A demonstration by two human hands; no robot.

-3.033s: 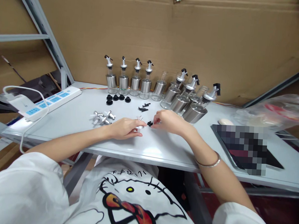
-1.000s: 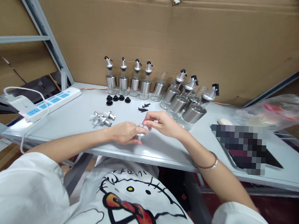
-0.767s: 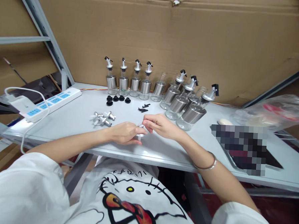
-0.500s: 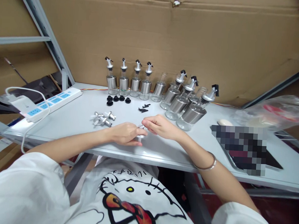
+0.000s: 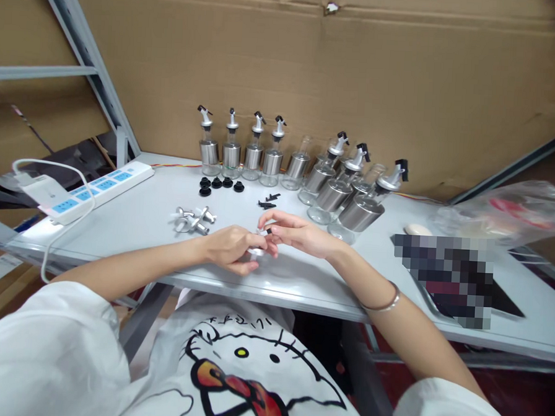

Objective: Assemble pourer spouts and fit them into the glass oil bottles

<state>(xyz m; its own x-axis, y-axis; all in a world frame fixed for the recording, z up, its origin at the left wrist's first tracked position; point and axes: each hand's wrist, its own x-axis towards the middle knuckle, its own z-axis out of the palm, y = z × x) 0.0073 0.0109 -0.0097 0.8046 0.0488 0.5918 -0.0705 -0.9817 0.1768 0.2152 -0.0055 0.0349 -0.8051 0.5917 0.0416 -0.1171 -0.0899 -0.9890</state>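
My left hand is closed round a silver pourer spout, whose flange shows between thumb and fingers. My right hand meets it from the right, its fingers pinching a small black flap at the spout's tip. Whether the flap is seated on the spout I cannot tell. Left of my left hand lie several loose silver pourer spouts. Beyond my hands are a few small black flaps and several black rubber stoppers.
Along the cardboard wall stand several glass bottles with steel sleeves, most topped with pourers; one bottle has none. A power strip lies left. At right are a plastic bag, a white mouse and a blurred dark device.
My right fingers have spread and shifted slightly, so the black flap now shows between them. The left hand has turned a little around the spout. The view has shifted slightly.
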